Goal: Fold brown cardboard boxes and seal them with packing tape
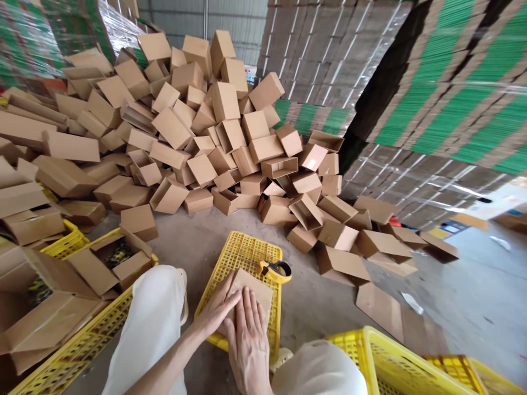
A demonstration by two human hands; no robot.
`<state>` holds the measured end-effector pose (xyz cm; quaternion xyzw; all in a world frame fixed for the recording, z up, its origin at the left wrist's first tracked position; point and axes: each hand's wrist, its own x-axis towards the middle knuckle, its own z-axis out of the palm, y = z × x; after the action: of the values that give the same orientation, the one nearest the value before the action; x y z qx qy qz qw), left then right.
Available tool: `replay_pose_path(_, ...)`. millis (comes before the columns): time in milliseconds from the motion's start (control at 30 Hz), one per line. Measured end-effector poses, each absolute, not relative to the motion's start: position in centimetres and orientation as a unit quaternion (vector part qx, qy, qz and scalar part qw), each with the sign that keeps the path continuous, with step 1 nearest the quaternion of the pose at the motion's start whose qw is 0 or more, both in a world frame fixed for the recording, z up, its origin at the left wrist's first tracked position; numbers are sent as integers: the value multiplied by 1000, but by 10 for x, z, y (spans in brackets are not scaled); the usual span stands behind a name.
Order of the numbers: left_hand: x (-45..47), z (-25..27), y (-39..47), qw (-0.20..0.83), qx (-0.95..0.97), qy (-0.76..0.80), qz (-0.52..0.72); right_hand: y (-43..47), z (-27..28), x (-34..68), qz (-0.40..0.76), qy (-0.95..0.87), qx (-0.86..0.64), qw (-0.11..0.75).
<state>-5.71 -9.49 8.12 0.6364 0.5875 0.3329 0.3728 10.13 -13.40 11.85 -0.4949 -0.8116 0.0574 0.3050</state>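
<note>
Flat cardboard piece (253,293) on upturned yellow crate (242,255), lower centre — left hand (218,312) and right hand (249,340) pressing, fingers extended flat, gripping nothing.

Two hands (242,323), one tape dispenser (275,270), one upturned yellow crate (247,255), and folded boxes (197,137) too many to count.

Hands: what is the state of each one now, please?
Left hand: open, flat on the cardboard piece.
Right hand: open, palm down, pressing the same piece.
</note>
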Motion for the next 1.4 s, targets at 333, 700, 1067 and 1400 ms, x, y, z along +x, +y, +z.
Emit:
replay_pose_path(333, -106, 116, -87, 435, 532, 633, 356, -139, 108, 125, 218, -739, -533, 350)
replay_pose_path(700, -111, 127, -80, 464, 563, 581, 361, -78, 82, 122, 272, -627, -587, 433)
replay_pose_path(1067, -104, 147, -58, 514, 651, 448, 333, -104, 104, 140, 225, -635, -605, 425)
replay_pose_path(1400, -13, 119, -88, 49, 657, 642, 392, -127, 95, 163, 281, -569, -656, 408)
